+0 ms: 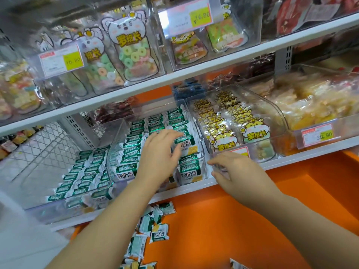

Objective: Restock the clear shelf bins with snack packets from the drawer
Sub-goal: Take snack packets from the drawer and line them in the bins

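A clear shelf bin (116,146) on the lower shelf holds rows of green-and-white snack packets (134,144). My left hand (160,154) reaches into it, fingers spread and fairly straight, touching the upright packets near the front right. My right hand (233,169) grips the front left corner of the neighbouring clear bin (279,113), which is filled with yellow cat-print packets (223,140). Below the shelf, several loose green-and-white packets (155,230) lie in the orange drawer (233,220).
Another clear bin (38,208) of the same green packets sits to the left. A bin of yellow snacks (310,105) with a price tag stands at the right. The upper shelf (174,78) carries bins of candy-ring bags and overhangs the lower bins.
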The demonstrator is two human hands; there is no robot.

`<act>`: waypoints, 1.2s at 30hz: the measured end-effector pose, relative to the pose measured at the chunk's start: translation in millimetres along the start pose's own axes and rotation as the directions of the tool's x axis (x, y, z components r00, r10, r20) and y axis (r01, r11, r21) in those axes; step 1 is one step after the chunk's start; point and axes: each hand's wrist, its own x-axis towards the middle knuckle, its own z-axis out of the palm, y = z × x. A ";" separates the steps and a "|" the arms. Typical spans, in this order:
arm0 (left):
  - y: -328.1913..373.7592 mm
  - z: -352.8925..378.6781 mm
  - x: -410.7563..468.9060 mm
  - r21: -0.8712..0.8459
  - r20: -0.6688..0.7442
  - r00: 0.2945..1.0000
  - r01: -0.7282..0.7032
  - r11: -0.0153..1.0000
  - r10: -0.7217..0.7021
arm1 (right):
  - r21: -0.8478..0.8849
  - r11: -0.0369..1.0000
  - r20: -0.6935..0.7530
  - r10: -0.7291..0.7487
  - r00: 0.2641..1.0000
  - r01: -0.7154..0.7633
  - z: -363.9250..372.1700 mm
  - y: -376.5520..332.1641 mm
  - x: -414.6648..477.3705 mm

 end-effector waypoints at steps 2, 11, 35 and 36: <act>-4.3 3.4 -37.6 -0.093 -0.099 0.993 -0.075 0.993 0.065 | 0.010 1.000 0.073 0.024 0.997 -0.025 7.3 1.9 -3.9; -100.4 74.4 -180.2 -0.042 0.408 0.884 0.268 0.962 -0.229 | -0.114 0.993 0.368 0.070 0.927 -0.029 67.2 11.4 -18.7; -211.9 192.7 -252.3 0.332 0.915 0.099 0.368 0.869 -0.392 | -0.219 0.975 0.703 0.176 0.689 -0.027 184.6 39.8 0.8; -205.0 192.6 -252.6 0.315 0.923 0.108 0.342 0.885 -0.370 | -0.213 0.977 0.703 0.173 0.689 -0.029 184.6 39.7 0.4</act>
